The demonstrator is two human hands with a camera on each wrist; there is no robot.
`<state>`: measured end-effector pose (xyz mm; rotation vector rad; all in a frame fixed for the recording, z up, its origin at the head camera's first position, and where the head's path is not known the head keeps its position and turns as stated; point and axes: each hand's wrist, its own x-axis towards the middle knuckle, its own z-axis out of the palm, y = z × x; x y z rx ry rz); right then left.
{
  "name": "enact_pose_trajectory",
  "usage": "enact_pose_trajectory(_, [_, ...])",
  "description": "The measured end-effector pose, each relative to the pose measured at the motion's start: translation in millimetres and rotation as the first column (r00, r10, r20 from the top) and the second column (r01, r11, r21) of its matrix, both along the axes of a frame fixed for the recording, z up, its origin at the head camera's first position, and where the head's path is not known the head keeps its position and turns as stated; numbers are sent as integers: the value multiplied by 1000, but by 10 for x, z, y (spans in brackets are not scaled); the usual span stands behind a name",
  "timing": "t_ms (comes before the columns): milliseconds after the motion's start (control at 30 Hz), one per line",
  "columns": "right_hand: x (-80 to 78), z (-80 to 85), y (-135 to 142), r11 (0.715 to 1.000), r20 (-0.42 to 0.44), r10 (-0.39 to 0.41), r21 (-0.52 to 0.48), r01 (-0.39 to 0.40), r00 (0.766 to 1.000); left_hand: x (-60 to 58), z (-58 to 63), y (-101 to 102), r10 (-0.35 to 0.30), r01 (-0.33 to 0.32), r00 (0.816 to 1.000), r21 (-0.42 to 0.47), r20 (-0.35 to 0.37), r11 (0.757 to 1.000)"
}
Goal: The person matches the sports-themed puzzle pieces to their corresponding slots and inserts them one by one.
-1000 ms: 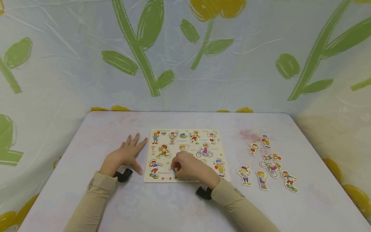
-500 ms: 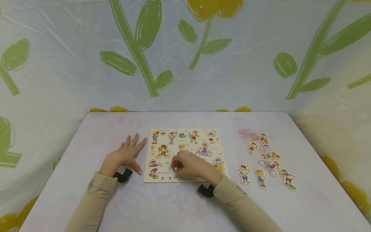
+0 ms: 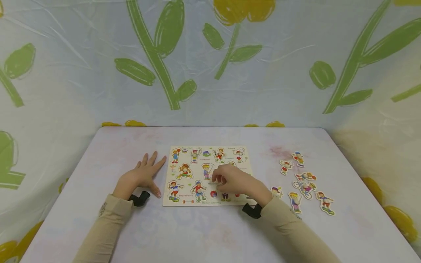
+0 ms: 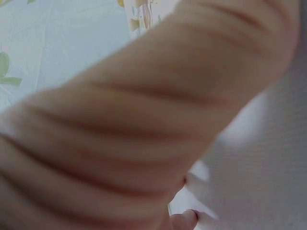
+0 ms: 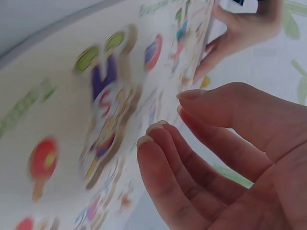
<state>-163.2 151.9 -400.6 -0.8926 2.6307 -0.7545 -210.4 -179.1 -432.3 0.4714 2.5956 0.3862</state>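
Observation:
A wooden knob puzzle board point(image 3: 166, 202) with sports figures lies on the table. My right hand point(image 3: 236, 179) is over its right half, fingers bent loosely. In the right wrist view its thumb point(image 5: 240, 108) and fingertips are apart with nothing between them, near the baseball figure's outlined slot point(image 5: 103, 103). The roller skater piece point(image 3: 199, 191) sits in its slot, left of that hand. Beside the board's left edge, my left hand point(image 3: 141, 176) rests on the table with fingers spread. In the left wrist view a blurred wrist point(image 4: 153, 105) hides most of the scene.
Loose figure pieces lie right of the board: a tennis player point(image 3: 286, 167), a cyclist point(image 3: 304, 189), a golfer point(image 3: 295, 202), a skateboarder point(image 3: 325, 202) and others. A baseball piece point(image 3: 276, 191) is partly covered by my right sleeve point(image 3: 289, 223). A flower-patterned cloth point(image 3: 256, 91) stands behind.
My right hand has let go of the roller skater piece and moved right across the board, uncovering that piece and the golf slot. My left hand stays put.

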Motion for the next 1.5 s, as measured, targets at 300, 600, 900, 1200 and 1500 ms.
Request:
enact_pose_trajectory(300, [-12,23,307,999,-26,-38,11,38,999,13,24,-16,11,-11,1000,3,5,1000])
enact_pose_trajectory(600, [6,122,654,994,-34,-110,-19,109,993,7,22,-28,17,-17,1000,0,9,1000])
enact_pose_trajectory(900, [83,180,964,984,-62,-176,-33,174,982,-8,3,-20,6,-6,1000,-9,0,1000])
enact_pose_trajectory(1200, [184,181,1262,973,-61,-231,-6,231,971,-15,-6,1,0,0,1000,-24,-10,1000])
enact_pose_trajectory(1500, [289,73,1439,966,-53,-254,41,256,966,-3,37,9,4,-4,1000,-20,-8,1000])
